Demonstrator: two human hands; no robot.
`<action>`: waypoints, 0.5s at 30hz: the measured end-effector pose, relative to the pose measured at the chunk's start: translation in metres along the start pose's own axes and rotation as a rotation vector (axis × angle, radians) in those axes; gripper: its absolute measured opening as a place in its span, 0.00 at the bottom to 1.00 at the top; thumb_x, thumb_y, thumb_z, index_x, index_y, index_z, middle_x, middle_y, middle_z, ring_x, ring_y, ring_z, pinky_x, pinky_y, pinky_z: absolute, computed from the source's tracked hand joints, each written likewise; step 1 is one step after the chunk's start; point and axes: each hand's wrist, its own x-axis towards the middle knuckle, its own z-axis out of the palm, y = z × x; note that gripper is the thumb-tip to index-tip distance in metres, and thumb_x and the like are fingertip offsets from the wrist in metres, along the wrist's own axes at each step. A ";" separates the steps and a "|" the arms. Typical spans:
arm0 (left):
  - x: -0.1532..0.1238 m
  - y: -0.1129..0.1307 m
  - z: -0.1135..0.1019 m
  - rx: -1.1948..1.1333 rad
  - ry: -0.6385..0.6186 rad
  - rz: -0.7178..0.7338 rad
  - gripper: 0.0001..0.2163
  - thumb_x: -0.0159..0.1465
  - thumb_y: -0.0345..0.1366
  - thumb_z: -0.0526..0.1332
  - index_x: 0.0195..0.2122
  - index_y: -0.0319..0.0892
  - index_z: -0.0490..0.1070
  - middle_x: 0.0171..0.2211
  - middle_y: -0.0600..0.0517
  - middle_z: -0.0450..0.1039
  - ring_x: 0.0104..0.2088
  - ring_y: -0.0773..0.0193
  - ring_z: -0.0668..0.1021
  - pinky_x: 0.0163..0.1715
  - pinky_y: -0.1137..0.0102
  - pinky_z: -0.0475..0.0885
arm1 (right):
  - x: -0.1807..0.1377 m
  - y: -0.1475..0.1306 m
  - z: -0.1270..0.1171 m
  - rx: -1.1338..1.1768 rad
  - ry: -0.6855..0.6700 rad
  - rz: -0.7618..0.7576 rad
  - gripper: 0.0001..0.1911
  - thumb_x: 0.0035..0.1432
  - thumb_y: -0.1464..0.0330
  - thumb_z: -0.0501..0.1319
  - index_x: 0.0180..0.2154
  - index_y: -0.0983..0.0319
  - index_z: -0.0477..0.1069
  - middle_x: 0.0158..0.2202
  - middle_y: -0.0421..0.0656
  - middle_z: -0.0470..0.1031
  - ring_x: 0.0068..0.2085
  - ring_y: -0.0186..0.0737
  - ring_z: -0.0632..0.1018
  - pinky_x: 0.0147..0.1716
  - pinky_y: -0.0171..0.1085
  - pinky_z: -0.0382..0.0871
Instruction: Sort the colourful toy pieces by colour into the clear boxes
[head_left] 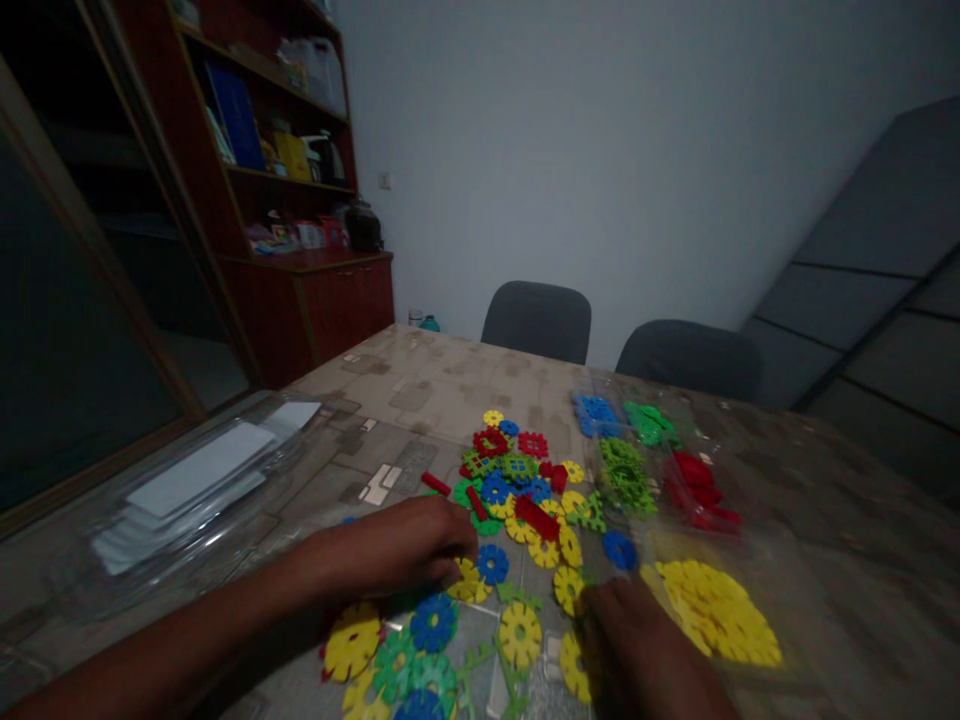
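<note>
Loose plastic building pieces lie over the table before me. My left hand (424, 545) reaches in from the left with curled fingers, its fingertips on the edge of a yellow notched disc (470, 582). My right hand (637, 640) is low on the right, fingers bent down and blurred. It partly covers a yellow notched disc (576, 667), and another yellow disc (568, 590) lies by its fingertips. What its fingers hold is hidden. Between the hands are a blue disc (492, 565) and an upright-looking yellow disc (520, 635).
A clear divided tray at right holds yellow discs (716, 612), red pieces (697, 485), light green pieces (626, 475), green pieces (649, 424) and blue pieces (598, 413). A mixed pile (517, 480) lies mid-table. Clear plastic packaging (202, 480) with white cards lies left. Chairs (536, 315) stand beyond.
</note>
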 end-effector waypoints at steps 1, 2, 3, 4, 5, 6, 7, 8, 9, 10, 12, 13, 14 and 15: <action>0.000 0.001 0.000 -0.010 -0.015 -0.003 0.06 0.64 0.26 0.62 0.37 0.44 0.74 0.37 0.51 0.77 0.40 0.60 0.78 0.40 0.70 0.69 | -0.001 -0.002 -0.001 -0.007 -0.020 0.015 0.12 0.61 0.75 0.56 0.41 0.59 0.76 0.40 0.48 0.78 0.43 0.48 0.79 0.38 0.39 0.73; 0.000 0.002 0.000 -0.017 -0.025 -0.008 0.05 0.64 0.26 0.62 0.36 0.44 0.74 0.37 0.52 0.77 0.39 0.60 0.78 0.40 0.70 0.69 | -0.003 -0.004 -0.001 -0.009 -0.035 0.028 0.09 0.61 0.73 0.58 0.40 0.59 0.76 0.39 0.48 0.78 0.42 0.49 0.79 0.37 0.39 0.73; 0.001 0.002 0.001 -0.020 -0.031 -0.015 0.05 0.64 0.26 0.63 0.36 0.44 0.74 0.37 0.52 0.77 0.39 0.60 0.78 0.40 0.70 0.69 | -0.004 -0.007 0.000 -0.006 -0.047 0.043 0.08 0.59 0.72 0.61 0.40 0.59 0.75 0.40 0.48 0.78 0.42 0.49 0.79 0.37 0.40 0.72; 0.002 0.003 0.002 -0.022 -0.035 -0.023 0.05 0.65 0.26 0.63 0.36 0.44 0.74 0.37 0.52 0.77 0.39 0.60 0.78 0.40 0.71 0.69 | -0.005 -0.009 0.001 0.000 -0.058 0.059 0.09 0.56 0.72 0.63 0.41 0.60 0.75 0.40 0.48 0.77 0.41 0.49 0.78 0.38 0.40 0.72; 0.002 0.003 0.003 -0.020 -0.036 -0.034 0.05 0.64 0.25 0.63 0.36 0.44 0.74 0.37 0.52 0.77 0.39 0.60 0.78 0.40 0.71 0.69 | -0.005 -0.011 0.003 0.010 -0.065 0.078 0.12 0.54 0.73 0.64 0.42 0.60 0.75 0.41 0.48 0.77 0.41 0.49 0.78 0.39 0.40 0.71; 0.003 0.003 0.004 -0.016 -0.035 -0.047 0.06 0.64 0.25 0.63 0.36 0.44 0.74 0.37 0.52 0.78 0.39 0.60 0.78 0.40 0.71 0.70 | -0.004 -0.012 0.005 0.027 -0.073 0.092 0.14 0.53 0.74 0.65 0.43 0.60 0.74 0.42 0.48 0.77 0.42 0.49 0.78 0.40 0.40 0.71; 0.003 0.003 0.004 -0.008 -0.031 -0.062 0.06 0.64 0.25 0.64 0.37 0.44 0.74 0.38 0.52 0.78 0.40 0.60 0.78 0.41 0.70 0.70 | -0.004 -0.013 0.006 0.050 -0.081 0.101 0.16 0.51 0.75 0.65 0.44 0.60 0.74 0.43 0.48 0.77 0.43 0.49 0.78 0.41 0.40 0.71; 0.003 0.003 0.005 0.001 -0.026 -0.077 0.06 0.64 0.25 0.64 0.38 0.44 0.74 0.39 0.52 0.78 0.41 0.60 0.78 0.41 0.70 0.70 | -0.002 -0.014 0.008 0.080 -0.086 0.108 0.17 0.51 0.76 0.65 0.44 0.60 0.74 0.44 0.48 0.77 0.44 0.49 0.77 0.43 0.40 0.70; 0.003 0.003 0.005 0.011 -0.022 -0.089 0.07 0.63 0.26 0.65 0.39 0.44 0.74 0.40 0.52 0.78 0.42 0.59 0.78 0.42 0.70 0.70 | -0.001 -0.014 0.008 0.119 -0.087 0.111 0.19 0.50 0.77 0.65 0.45 0.60 0.74 0.45 0.48 0.77 0.45 0.48 0.77 0.44 0.40 0.70; 0.003 0.003 0.006 0.023 -0.021 -0.101 0.07 0.63 0.26 0.66 0.40 0.44 0.74 0.41 0.52 0.78 0.42 0.58 0.78 0.42 0.70 0.70 | 0.001 -0.014 0.008 0.166 -0.090 0.103 0.20 0.48 0.78 0.64 0.45 0.60 0.73 0.45 0.48 0.77 0.45 0.48 0.77 0.44 0.39 0.69; 0.002 0.004 0.006 0.038 -0.023 -0.126 0.09 0.61 0.27 0.67 0.41 0.45 0.75 0.42 0.51 0.78 0.43 0.57 0.78 0.41 0.69 0.70 | 0.005 -0.013 0.007 0.271 -0.080 0.077 0.22 0.47 0.79 0.62 0.46 0.59 0.72 0.46 0.47 0.76 0.46 0.46 0.77 0.43 0.38 0.68; 0.002 0.004 0.005 0.038 -0.024 -0.136 0.10 0.60 0.27 0.68 0.42 0.45 0.75 0.42 0.51 0.77 0.43 0.57 0.78 0.41 0.69 0.69 | 0.007 -0.011 0.005 0.323 -0.071 0.068 0.23 0.47 0.80 0.61 0.46 0.59 0.72 0.45 0.46 0.76 0.45 0.45 0.77 0.42 0.37 0.68; 0.002 0.004 0.005 0.033 -0.025 -0.144 0.10 0.60 0.27 0.68 0.42 0.45 0.75 0.43 0.51 0.77 0.44 0.56 0.78 0.42 0.68 0.69 | 0.008 -0.010 0.003 0.373 -0.067 0.060 0.21 0.47 0.79 0.60 0.45 0.59 0.71 0.44 0.45 0.77 0.42 0.44 0.77 0.40 0.36 0.68; 0.002 0.005 0.004 0.023 -0.024 -0.150 0.10 0.60 0.27 0.68 0.42 0.45 0.75 0.43 0.51 0.77 0.44 0.56 0.77 0.42 0.68 0.69 | 0.010 -0.009 0.001 0.419 -0.068 0.059 0.18 0.48 0.78 0.59 0.43 0.59 0.71 0.40 0.43 0.77 0.40 0.43 0.77 0.38 0.36 0.67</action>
